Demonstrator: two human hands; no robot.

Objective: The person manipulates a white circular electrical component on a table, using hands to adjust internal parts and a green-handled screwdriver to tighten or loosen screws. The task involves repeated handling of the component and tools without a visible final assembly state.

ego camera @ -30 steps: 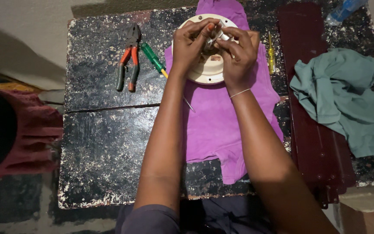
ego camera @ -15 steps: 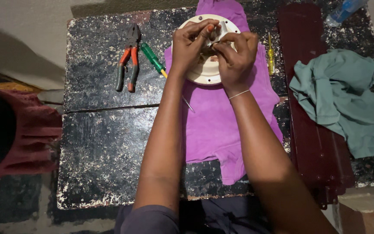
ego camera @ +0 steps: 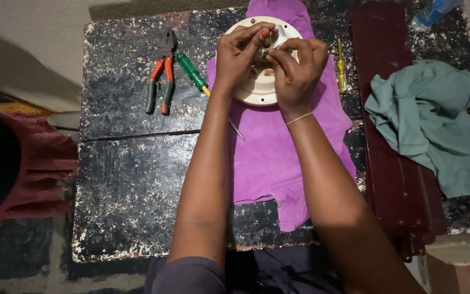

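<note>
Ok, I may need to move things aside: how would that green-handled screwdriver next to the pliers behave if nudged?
The green-handled screwdriver looks rigid, so it would probably slide whole. Its rounded handle might roll on the flat black table. The pliers lying close beside it could stop it.

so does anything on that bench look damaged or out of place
The black tabletop is badly worn, its paint flaked into pale specks, with a crack running across it. The teal cloth lies crumpled at the right. Both hands, left hand and right hand, work at the round cream part.
</note>
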